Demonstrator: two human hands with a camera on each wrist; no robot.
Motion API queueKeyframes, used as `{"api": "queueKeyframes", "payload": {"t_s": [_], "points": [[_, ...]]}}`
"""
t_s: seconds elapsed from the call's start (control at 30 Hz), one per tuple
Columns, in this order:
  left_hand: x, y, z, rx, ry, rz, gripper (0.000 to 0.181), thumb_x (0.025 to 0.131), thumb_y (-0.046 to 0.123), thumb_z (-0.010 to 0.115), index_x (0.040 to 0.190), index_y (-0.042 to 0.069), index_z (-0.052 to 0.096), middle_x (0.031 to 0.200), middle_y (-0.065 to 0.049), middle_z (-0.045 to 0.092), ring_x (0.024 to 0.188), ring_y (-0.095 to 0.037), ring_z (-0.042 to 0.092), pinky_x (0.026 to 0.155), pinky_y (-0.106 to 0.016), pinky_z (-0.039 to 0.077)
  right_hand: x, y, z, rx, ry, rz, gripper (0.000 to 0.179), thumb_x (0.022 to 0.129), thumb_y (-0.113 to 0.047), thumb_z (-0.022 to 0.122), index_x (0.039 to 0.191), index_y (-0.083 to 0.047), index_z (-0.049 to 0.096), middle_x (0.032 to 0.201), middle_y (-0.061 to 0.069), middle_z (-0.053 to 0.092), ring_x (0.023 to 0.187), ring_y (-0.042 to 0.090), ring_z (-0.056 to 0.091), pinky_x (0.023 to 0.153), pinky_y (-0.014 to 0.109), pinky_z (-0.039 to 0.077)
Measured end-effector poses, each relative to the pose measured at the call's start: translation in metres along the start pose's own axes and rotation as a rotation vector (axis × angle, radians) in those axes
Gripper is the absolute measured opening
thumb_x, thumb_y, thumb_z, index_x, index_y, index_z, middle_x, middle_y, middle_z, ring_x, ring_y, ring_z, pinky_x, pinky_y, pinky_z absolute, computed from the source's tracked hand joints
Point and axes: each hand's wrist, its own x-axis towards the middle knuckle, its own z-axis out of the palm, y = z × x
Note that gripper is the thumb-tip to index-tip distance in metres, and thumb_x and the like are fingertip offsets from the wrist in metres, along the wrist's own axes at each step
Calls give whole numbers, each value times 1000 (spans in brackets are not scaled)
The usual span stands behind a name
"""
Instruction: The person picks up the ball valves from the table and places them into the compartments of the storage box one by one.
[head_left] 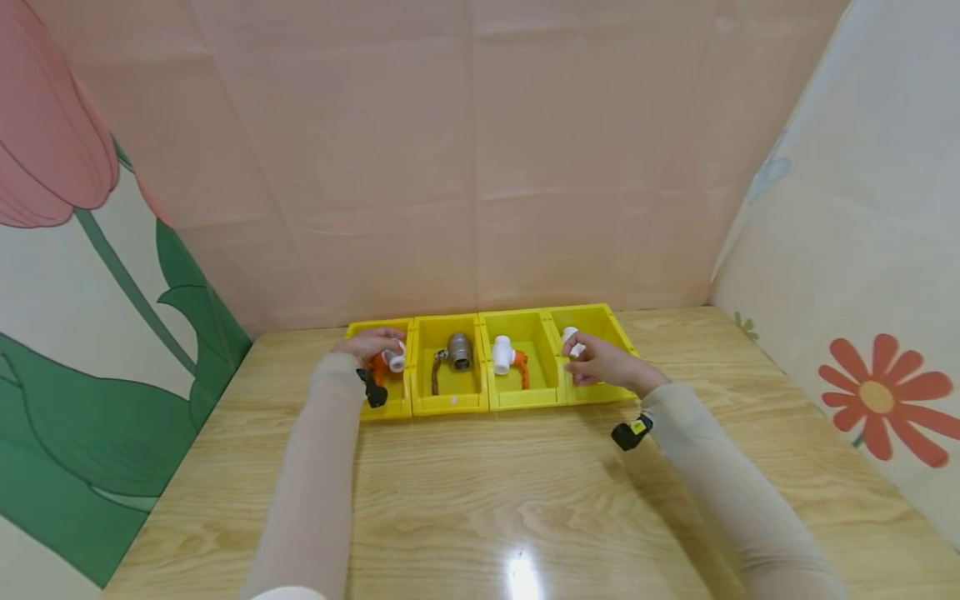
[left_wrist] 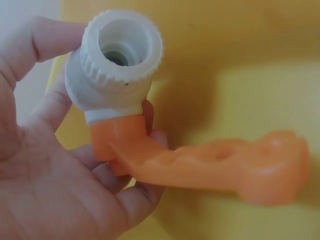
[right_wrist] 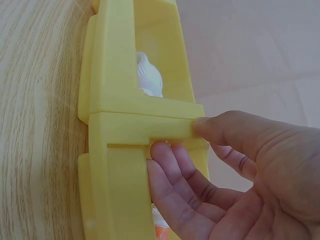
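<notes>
My left hand (head_left: 371, 343) is over the leftmost yellow bin. It holds a white plastic ball valve (left_wrist: 120, 65) with an orange lever handle (left_wrist: 215, 162); the thumb is at the collar and the fingers are behind the body. Over the rightmost bin is my right hand (head_left: 600, 364), fingers loosely bent with nothing visible between them. Its thumb tip overlaps the dividing wall (right_wrist: 150, 122) in the right wrist view. In that bin lies another white valve (head_left: 571, 335), partly hidden by the hand; a bit of orange shows below the fingers.
Between the hands, one middle bin holds a metal valve (head_left: 460, 352) with a brownish lever, the other a white valve (head_left: 502, 356) with an orange lever. The joined bins stand on a wooden table (head_left: 465, 483) near the pink back wall (head_left: 480, 167).
</notes>
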Motion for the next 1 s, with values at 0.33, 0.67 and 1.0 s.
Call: {"api": "queueKeyframes", "payload": {"t_s": [0.33,0.67,1.0], "points": [[-12,3,8,18,33,2,47,94,9,55,140,8,45,136,-13,44,102,-21,49,96,-39,44,-1,1,1,7,-11,-14,26,99,-8,54,118,0,40,83,14,55,77,25,58,71,30,55],[-13,3,8,84,56,6,48,93,13,59,139,10,47,142,-14,43,112,-24,45,91,-34,44,0,2,0,-1,-10,7,26,99,-9,54,119,-1,39,84,14,54,77,24,58,72,30,55],[-2,0,4,142,43,34,45,95,11,56,138,4,46,124,-11,53,97,-18,52,83,-27,46,1,3,-1,2,-8,1,26,99,-9,53,120,-1,39,84,13,54,77,24,58,71,28,55]]}}
